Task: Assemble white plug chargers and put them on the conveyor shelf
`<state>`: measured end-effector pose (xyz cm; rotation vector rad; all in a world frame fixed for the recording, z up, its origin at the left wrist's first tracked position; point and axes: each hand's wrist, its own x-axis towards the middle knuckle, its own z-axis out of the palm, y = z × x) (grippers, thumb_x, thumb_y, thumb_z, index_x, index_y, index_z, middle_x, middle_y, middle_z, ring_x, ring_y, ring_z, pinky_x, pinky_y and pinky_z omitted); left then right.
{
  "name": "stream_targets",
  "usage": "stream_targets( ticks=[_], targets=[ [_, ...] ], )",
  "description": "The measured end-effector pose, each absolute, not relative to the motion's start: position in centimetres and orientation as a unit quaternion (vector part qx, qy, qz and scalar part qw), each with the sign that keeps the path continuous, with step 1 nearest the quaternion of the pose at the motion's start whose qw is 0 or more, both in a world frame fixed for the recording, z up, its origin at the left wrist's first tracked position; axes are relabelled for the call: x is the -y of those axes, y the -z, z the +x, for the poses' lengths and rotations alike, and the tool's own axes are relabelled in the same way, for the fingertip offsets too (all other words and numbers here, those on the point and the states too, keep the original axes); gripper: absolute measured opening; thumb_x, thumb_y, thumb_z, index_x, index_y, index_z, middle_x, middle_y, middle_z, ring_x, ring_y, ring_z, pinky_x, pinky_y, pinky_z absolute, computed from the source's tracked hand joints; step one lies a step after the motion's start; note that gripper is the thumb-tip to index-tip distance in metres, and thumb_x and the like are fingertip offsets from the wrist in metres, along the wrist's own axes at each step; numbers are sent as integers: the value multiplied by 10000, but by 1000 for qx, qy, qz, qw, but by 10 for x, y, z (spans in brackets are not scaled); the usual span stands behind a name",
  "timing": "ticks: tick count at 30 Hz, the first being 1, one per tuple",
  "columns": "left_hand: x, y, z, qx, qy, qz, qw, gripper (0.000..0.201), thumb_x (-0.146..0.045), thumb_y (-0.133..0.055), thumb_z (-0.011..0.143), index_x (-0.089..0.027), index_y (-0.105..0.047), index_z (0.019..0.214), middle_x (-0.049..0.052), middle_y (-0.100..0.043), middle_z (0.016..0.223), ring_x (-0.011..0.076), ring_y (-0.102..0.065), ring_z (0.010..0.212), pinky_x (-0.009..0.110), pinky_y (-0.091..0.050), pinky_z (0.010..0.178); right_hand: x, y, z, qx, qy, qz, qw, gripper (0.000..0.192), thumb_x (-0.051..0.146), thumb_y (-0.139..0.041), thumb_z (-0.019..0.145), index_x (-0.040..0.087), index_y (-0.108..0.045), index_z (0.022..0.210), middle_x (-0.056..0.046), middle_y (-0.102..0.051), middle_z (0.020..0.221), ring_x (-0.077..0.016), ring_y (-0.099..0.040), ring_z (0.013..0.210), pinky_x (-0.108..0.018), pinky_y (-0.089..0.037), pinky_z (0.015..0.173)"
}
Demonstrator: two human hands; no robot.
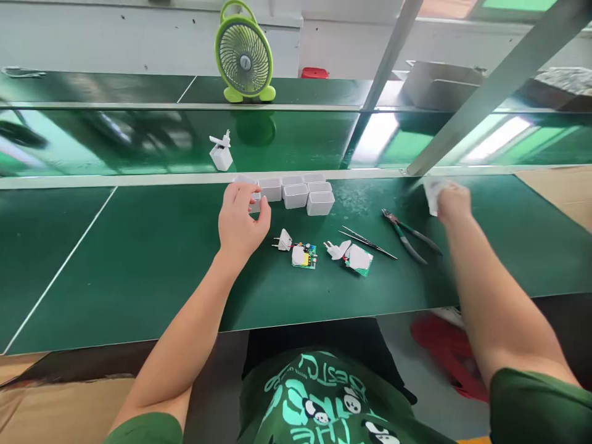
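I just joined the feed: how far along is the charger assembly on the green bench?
Done: one white charger stands on the belt behind. In hand: the left hand reaches into the row of empty white shells; the right hand holds something white, blurred. Left: two plug-and-board sets lie uncased beside tweezers and pliers.

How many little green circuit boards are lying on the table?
2. One green circuit board with a yellow part lies just right of the left hand. The other board lies further right, beside the tweezers. None seem hidden.
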<state>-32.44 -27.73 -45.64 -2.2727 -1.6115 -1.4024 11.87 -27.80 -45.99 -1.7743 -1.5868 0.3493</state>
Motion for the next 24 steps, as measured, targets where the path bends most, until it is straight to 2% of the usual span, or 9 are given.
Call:
stream_targets(
  ticks=[2,5,7,9,12,15,19,22,24],
  targets=[
    [279,452,-325,512,465,-722,5,162,-210,-536,902,-160,-628,1026,91,-635,1073,134,-618,771,260,-534,664,313,451,93,571,-85,-693,433,581,646,-313,976,272,-650,1265,-149,-698,1153,-392,-631,1132,-509,-524,800],
    [283,440,-330,505,487,-712,19,141,-176,-568,889,-169,-627,1017,83,-642,1059,146,-620,797,264,-518,642,395,456,-10,564,43,-674,475,394,501,-384,979,322,-666,1188,-124,-724,1098,-372,-661,1044,-544,-486,758],
    [283,432,-338,519,497,-694,48,151,-171,-568,896,-175,-626,1035,73,-645,1061,147,-616,810,267,-498,621,446,472,-104,730,38,-565,383,351,206,-393,962,207,-646,1204,-152,-711,996,-350,-653,1021,-503,-531,731],
    [280,427,-350,548,505,-663,74,173,-159,-558,907,-165,-627,1066,69,-639,1099,127,-603,785,264,-485,609,476,492,-188,810,-13,-492,318,230,125,-510,860,209,-693,972,-75,-715,867,-247,-666,869,-359,-530,597],
    [267,427,-368,578,517,-627,77,200,-81,-571,877,-140,-620,1062,71,-635,1128,112,-580,757,252,-463,582,478,512,-242,887,-116,-417,161,262,105,-511,850,137,-665,1059,-117,-710,1101,-253,-640,1002,-350,-528,599],
    [254,434,-377,579,514,-628,79,242,-50,-587,857,-127,-616,1085,77,-643,1155,116,-577,778,234,-428,555,471,511,-213,841,-144,-512,97,388,104,-480,873,115,-597,1243,-173,-620,1327,-296,-566,1226,-409,-551,783],
    [251,439,-373,568,503,-646,85,275,-56,-606,829,-95,-635,1100,113,-656,1171,115,-591,775,220,-439,554,490,508,-128,724,-151,-670,58,442,70,-497,820,154,-602,1241,-171,-611,1349,-309,-544,1287,-374,-534,834],
    [257,437,-366,551,501,-663,73,288,-95,-628,811,-91,-662,1097,123,-666,1163,103,-599,729,220,-463,556,520,520,-48,615,-118,-774,99,411,63,-478,829,172,-622,1198,-152,-630,1311,-310,-523,1310,-378,-514,904],
    [262,434,-362,550,498,-667,65,297,-124,-635,802,-100,-678,1094,119,-675,1153,106,-610,717,224,-473,556,540,532,6,477,-83,-858,171,303,97,-504,854,177,-655,1105,-133,-673,1196,-292,-592,1196,-388,-511,926]
  ],
)
